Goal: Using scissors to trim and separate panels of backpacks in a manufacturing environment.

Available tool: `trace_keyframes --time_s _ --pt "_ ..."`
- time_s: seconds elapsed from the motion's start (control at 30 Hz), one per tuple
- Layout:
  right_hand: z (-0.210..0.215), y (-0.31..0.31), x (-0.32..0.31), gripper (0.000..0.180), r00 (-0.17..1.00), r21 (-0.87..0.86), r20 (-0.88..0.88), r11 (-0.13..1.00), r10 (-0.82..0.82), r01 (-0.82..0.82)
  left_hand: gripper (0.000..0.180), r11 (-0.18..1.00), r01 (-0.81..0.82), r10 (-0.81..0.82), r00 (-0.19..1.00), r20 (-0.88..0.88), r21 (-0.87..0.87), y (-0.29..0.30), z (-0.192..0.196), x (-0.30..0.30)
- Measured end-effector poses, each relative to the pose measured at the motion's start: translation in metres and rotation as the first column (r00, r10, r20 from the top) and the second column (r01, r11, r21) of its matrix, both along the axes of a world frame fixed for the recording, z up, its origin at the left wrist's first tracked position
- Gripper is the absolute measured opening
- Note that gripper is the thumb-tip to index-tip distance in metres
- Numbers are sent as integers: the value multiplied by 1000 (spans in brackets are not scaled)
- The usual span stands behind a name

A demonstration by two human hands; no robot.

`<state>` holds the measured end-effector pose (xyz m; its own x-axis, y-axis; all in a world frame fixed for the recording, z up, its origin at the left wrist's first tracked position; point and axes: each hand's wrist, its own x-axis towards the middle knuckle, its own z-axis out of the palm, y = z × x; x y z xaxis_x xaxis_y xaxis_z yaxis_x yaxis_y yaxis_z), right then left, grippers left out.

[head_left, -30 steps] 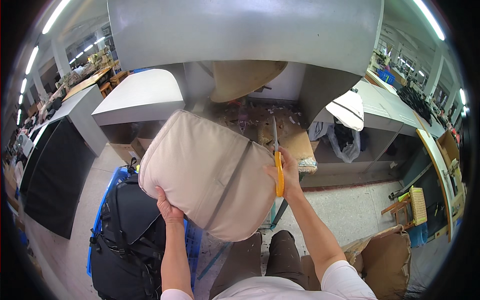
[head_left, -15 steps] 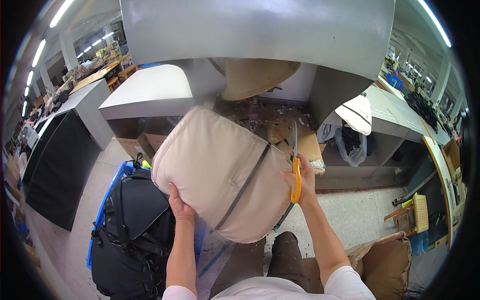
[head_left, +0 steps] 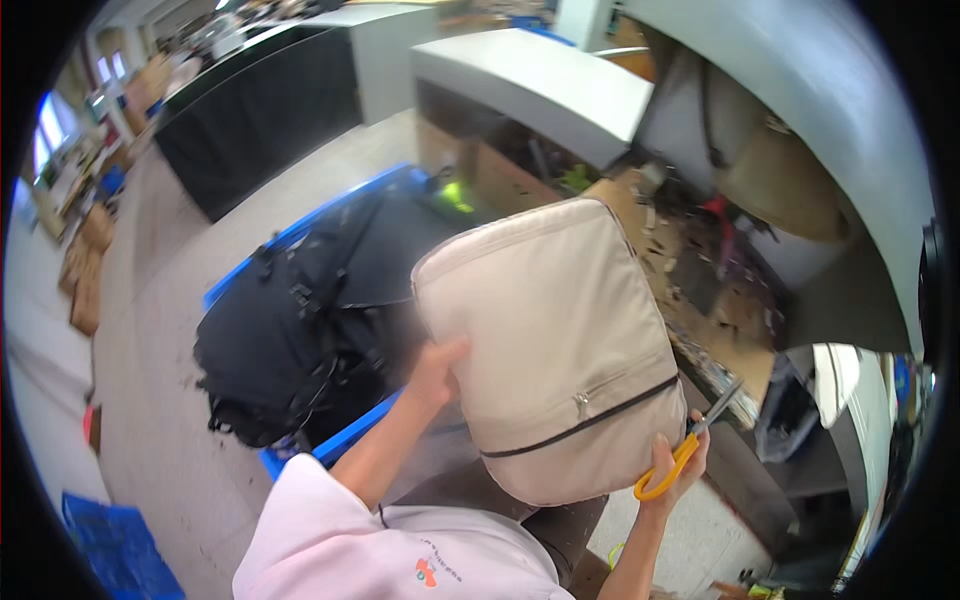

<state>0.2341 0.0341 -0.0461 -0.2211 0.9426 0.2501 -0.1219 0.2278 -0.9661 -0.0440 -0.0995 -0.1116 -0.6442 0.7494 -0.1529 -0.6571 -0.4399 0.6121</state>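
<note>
A flat, padded beige fabric bag (head_left: 550, 320) with rounded corners, a zipper and a dark strip across its lower part is held up in front of me. My left hand (head_left: 438, 372) grips its left edge, with the fingers hidden behind the fabric. At the lower right corner, my right hand (head_left: 672, 478) pinches the bag's edge. That same hand also carries yellow-handled scissors (head_left: 688, 446), their metal blades pointing up and away to the right.
Black backpacks (head_left: 310, 310) fill a blue crate (head_left: 360, 425) at my left. A cluttered wooden shelf (head_left: 690, 300) lies under a grey metal machine housing (head_left: 800, 50) on the right. A white-topped bench (head_left: 540, 80) stands beyond; a blue bag (head_left: 122, 545) lies on the floor.
My view has swung left toward the crate of backpacks. The beige bag has turned and come with me toward the crate, still in both hands, with the scissors still in my right.
</note>
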Motion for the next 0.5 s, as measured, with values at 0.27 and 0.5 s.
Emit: trace_keyframes --time_s 0.27,0.5 --pt "-18 -48 -46 50 941 -180 94 935 325 -305 29 465 -794 327 564 -758 -390 -168 114 -53" --pt "-40 -49 6 43 869 -25 474 988 145 -151 33 658 -655 -265 262 -928 -373 -246 83 -143"
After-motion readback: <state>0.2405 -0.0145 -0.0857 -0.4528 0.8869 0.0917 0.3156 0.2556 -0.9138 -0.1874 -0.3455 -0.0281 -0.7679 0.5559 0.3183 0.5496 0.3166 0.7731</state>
